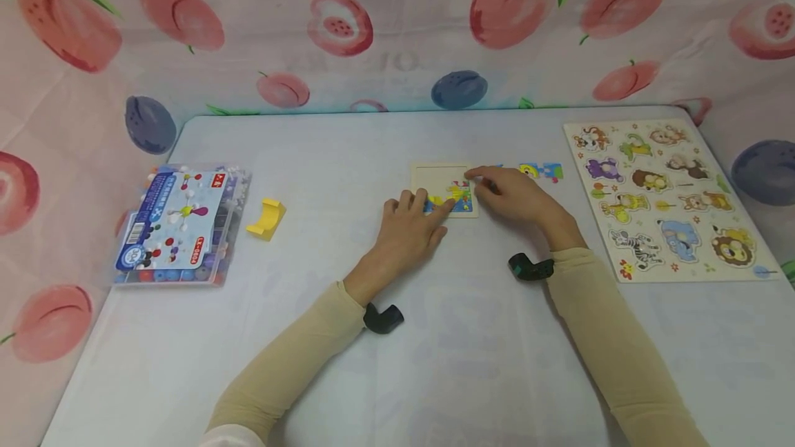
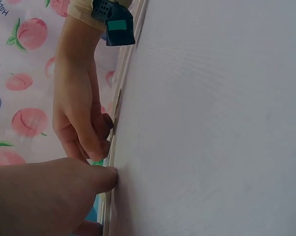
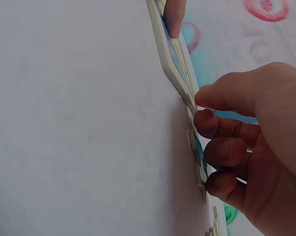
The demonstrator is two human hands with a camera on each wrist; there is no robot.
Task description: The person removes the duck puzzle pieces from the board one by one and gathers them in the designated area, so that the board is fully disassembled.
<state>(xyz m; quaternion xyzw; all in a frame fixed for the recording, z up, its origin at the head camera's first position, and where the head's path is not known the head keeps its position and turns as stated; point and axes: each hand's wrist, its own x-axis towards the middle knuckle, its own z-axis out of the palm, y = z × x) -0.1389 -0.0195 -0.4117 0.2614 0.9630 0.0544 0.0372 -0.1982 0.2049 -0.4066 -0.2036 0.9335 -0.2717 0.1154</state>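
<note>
A small wooden puzzle board [image 1: 437, 170] lies on the table, its lower part and right side filled with colourful pieces [image 1: 459, 195]. My left hand [image 1: 410, 226] rests over the board's lower left, fingers spread, the index finger on the pieces. At the upper right corner, my right hand [image 1: 518, 195] touches the frame with a fingertip. In the right wrist view its thumb [image 3: 226, 93] lies at the frame's corner, while the other fingers curl below. Whether they pinch the frame there, I cannot tell. Loose puzzle pieces [image 1: 540, 171] lie beyond the right hand, partly hidden by it.
On the right lies a large animal puzzle board [image 1: 671, 199]. A clear box of coloured parts with a printed label [image 1: 174, 219] stands at the left, beside a yellow curved block [image 1: 267, 219]. A fruit-print cloth [image 1: 397, 33] hangs behind the white table.
</note>
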